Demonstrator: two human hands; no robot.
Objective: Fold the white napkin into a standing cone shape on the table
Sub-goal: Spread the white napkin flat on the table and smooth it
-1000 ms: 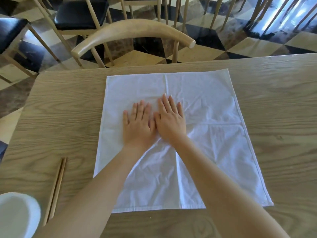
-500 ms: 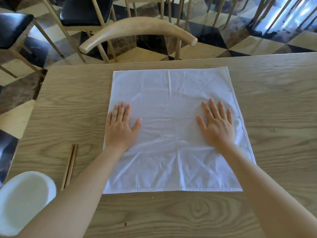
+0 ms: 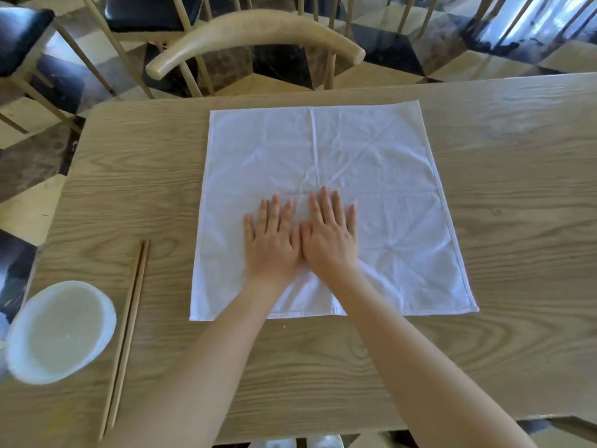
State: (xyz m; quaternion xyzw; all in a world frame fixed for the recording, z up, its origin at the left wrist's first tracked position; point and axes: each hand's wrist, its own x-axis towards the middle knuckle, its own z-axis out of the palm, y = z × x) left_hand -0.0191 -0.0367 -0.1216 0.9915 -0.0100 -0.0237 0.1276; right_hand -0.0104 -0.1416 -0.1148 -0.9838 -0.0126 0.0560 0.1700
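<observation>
Bowl (image 3: 61, 331) + chopsticks (image 3: 129, 331): on bench (image 3: 517, 221), well left of our fingers (image 3: 275, 211).
L hand (image 3: 274, 240): fingers straight, lightly spread, pressing napkin (image 3: 323, 150) flat.
Napkin: open under fingers, mid-bench; prob. soft, light, slippy; we'd pinch a corner.
R hand (image 3: 329, 240): same, touching L.

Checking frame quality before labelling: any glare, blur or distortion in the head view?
Head view: glare on the table at far right and on the floor top right; wide-angle bowing of the table edges; bowl lower left soft; napkin, left hand and right hand fairly sharp.
</observation>
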